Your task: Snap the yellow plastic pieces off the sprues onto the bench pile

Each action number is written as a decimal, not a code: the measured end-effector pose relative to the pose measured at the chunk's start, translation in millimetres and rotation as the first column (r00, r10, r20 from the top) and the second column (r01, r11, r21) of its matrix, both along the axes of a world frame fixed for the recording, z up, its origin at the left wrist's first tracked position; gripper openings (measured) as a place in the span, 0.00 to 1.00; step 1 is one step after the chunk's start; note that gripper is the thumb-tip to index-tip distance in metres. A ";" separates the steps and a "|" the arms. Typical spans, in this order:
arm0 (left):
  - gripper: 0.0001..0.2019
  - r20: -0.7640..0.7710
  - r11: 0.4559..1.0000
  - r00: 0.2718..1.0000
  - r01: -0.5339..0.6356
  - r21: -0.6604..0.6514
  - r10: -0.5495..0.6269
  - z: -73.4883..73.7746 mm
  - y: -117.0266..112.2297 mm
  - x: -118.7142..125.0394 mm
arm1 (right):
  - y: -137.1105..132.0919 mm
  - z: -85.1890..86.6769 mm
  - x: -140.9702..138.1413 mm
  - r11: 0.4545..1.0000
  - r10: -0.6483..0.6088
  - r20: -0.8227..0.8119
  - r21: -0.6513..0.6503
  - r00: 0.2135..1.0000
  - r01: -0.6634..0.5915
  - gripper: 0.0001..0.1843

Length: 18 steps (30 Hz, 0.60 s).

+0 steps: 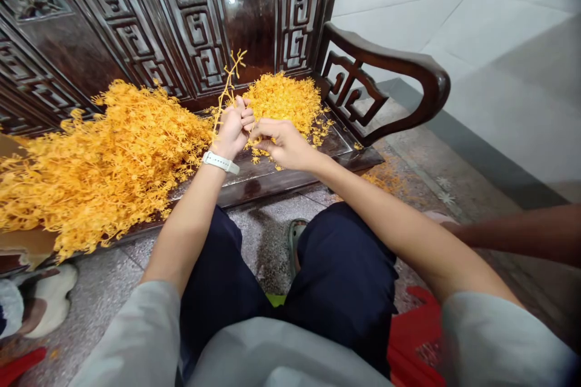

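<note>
My left hand (233, 124), with a pale watch band at the wrist, is closed around a yellow branched plastic stem (230, 81). The stem's bare, knobby twigs stick up above the fist. Close beside it, my right hand (284, 142) is pinched, its fingertips almost at the left fist. What lies between those fingertips is too small to make out. Behind the hands is a heap of small yellow plastic flower pieces (285, 100). A larger pile of yellow branched plastic sprigs (118, 163) spreads out to the left.
Both piles lie on a dark carved wooden bench (267, 184) with a curved armrest (390, 60) at its right end. Yellow bits (385, 176) litter the floor beyond. Another person's arm (521, 233) reaches in from the right. A red plastic stool (415, 338) stands below it.
</note>
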<state>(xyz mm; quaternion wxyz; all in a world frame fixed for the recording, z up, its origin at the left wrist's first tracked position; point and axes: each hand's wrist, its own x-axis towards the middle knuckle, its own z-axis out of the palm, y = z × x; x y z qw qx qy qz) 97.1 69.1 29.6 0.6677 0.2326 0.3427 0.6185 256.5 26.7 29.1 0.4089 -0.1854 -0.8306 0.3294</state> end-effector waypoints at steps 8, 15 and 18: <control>0.17 -0.109 0.979 0.976 -0.182 0.087 0.191 -8.6 21.9 -19.3 | -15.4 21.8 6.3 0.861 0.277 -0.173 -0.392 0.945 -0.324 0.18; 0.11 -0.392 0.920 0.849 -0.242 0.307 0.354 -19.3 28.8 -62.9 | 5.1 15.9 30.8 0.826 -0.243 -0.202 -0.556 0.949 0.093 0.23; 0.05 -0.551 0.895 0.731 -0.188 0.404 0.402 -24.7 28.4 -59.5 | 35.6 -15.6 41.0 0.636 -0.461 -0.071 -0.722 0.885 0.273 0.35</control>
